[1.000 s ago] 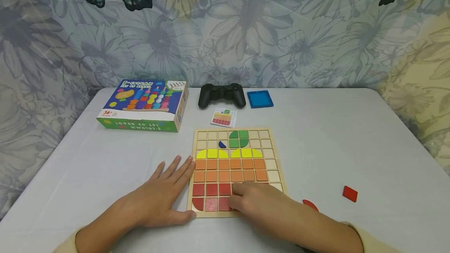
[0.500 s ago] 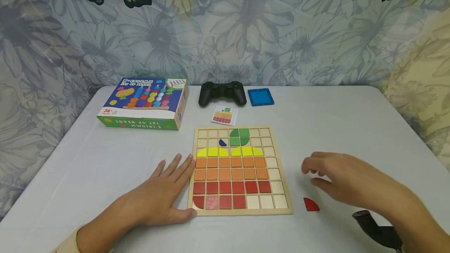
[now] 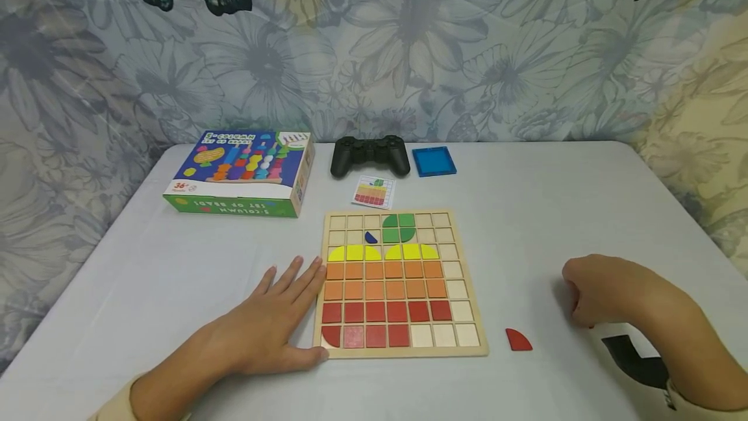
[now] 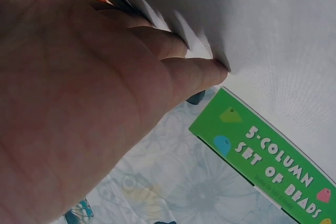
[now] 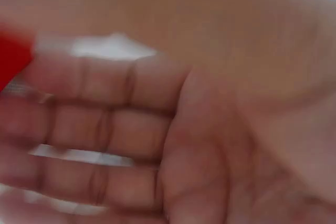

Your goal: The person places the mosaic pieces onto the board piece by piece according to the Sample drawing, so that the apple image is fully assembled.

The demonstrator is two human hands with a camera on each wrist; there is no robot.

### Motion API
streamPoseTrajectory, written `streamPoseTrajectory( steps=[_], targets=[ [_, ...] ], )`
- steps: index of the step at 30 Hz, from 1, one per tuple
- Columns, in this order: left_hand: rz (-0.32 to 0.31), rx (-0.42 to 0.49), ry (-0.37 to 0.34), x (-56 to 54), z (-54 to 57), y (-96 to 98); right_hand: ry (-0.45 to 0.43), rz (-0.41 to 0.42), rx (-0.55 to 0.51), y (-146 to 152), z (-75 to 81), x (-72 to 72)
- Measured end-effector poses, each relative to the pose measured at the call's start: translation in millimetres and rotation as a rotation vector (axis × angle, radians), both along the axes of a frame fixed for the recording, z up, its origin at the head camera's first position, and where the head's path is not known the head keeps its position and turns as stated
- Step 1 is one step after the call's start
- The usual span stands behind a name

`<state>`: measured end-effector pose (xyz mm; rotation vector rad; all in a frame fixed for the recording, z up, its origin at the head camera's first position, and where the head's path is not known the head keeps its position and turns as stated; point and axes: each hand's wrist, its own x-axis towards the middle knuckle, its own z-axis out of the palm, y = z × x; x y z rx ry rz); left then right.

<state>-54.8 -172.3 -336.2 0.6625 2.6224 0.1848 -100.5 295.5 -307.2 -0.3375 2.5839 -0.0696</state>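
Note:
My left hand rests with fingers spread, fingertips and thumb at the left edge of the wooden grid board. Red, orange, yellow and green tiles fill many cells, and a small blue piece sits near the top. Well to the right of the board, my right hand is low over the table, fingers bent down. A red square tile shows between its thumb and index fingertip in the right wrist view; in the head view the hand hides most of it. A red quarter-circle tile lies between board and hand.
Behind the board lies a small pattern card, then a black game controller and a blue square tray. A bead-set box stands at the back left. A patterned cloth hangs behind the table.
My right hand has left the board's bottom rows, moved right past the quarter-circle tile and come down over the red square tile. A red tile now shows where it worked. My left hand stays put.

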Motion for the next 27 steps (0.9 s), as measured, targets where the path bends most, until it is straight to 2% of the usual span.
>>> streamPoseTrajectory(
  steps=[11, 21, 27],
  targets=[
    [0.002, 0.009, -0.002, -0.3, 1.7, 0.9, 0.099, 0.117, -0.169, -33.9, 2.0, 5.2],
    [-0.003, 0.005, 0.002, 0.4, 0.5, 0.2, 0.099, 0.225, -0.233, -68.0, 5.9, 16.1],
    [-0.002, 0.002, 0.006, 0.4, 0.3, -0.1, 0.103, 0.34, -0.344, -87.8, 11.4, 22.9]
  ],
)
